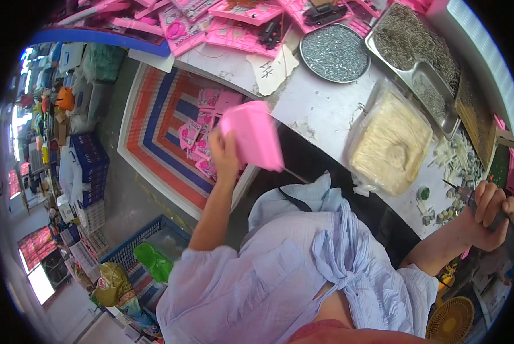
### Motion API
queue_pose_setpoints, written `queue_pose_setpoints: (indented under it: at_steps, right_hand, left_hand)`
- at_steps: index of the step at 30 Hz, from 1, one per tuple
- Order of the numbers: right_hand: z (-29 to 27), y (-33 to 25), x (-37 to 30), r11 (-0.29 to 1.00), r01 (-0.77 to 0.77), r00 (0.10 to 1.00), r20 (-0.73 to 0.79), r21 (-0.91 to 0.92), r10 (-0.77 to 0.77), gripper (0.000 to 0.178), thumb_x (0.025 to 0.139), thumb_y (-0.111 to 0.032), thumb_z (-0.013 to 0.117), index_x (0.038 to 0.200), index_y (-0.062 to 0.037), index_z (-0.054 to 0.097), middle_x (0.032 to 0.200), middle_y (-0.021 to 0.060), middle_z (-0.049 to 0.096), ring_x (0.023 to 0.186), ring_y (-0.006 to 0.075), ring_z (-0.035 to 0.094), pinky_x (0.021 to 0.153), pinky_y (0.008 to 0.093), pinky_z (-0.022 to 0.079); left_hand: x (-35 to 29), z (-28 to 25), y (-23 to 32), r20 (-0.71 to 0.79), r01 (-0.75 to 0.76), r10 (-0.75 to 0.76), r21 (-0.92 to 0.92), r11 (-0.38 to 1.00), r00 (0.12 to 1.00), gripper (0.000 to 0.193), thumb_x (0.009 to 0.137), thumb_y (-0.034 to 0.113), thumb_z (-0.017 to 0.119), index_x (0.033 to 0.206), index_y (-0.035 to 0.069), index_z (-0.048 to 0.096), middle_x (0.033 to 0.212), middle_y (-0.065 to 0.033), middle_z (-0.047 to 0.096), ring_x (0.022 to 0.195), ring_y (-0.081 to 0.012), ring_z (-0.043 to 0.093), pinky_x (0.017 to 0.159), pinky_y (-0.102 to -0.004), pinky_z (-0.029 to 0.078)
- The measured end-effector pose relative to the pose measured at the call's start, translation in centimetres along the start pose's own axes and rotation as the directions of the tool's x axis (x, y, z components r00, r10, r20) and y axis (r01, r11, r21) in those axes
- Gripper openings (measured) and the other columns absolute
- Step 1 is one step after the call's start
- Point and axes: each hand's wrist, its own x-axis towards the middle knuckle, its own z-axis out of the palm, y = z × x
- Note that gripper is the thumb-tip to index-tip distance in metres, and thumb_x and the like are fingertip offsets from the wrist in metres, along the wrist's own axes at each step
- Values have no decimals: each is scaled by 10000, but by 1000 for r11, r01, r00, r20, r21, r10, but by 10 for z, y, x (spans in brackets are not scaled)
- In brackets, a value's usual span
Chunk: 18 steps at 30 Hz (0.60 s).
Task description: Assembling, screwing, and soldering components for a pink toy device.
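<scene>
Casing (251,135), pink and box-like, is held tilted by the left hand (225,155) just left of the frame's centre, gripped along its left side. Behind it, pink parts (191,135) are seen in the striped bin (154,137). At the frame's right edge, a driver (468,195) is clasped in the right hand (492,212), its thin tip pointed up and left. On the table (320,106) between them are set a wrapped slab (392,146) and, higher up, a dish (334,53) of small metal pieces. With one hand's hold, the casing could be dropped between bin and table if the grip slackens; loose bits (440,215) could be knocked off by the right forearm. The fingers behind the casing are hidden, its height cannot be judged, and the driver's rear is lost at the dark rim.
</scene>
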Motion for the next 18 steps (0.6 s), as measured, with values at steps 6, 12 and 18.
queue_pose_setpoints:
  at_steps: [6, 12, 18]
  right_hand:
    - [24, 34, 28, 1000, -27, 999, 39, 11, 27, 250, 992, -293, 512, 1151, -104, 549, 591, -78, 440, 533, 65, 429, 633, 287, 352]
    - [29, 30, 30, 989, -83, 992, -106, -123, 70, 410, 978, -325, 607, 1267, -52, 508, 634, -53, 443, 558, 88, 419, 617, 286, 360]
    - [42, 33, 37, 938, -180, 947, -311, -296, 83, 739, 894, -271, 745, 1474, 39, 407, 872, 33, 565, 809, 145, 542, 790, 307, 438]
  left_hand:
    - [-84, -148, -233, -351, 793, -767, -101, 602, 537, 515, 960, 333, 664, 1305, -33, 554, 955, -119, 679, 752, -236, 670, 585, -349, 555]
    - [42, -51, -75, 197, -27, -78, 482, 876, 977, 287, 969, 255, 676, 1073, -11, 684, 916, -100, 677, 842, -182, 648, 735, -300, 517]
    - [184, 103, 190, 235, -614, 569, 245, 750, 788, 244, 942, 208, 728, 1033, -14, 688, 886, -118, 695, 800, -207, 646, 743, -337, 507]
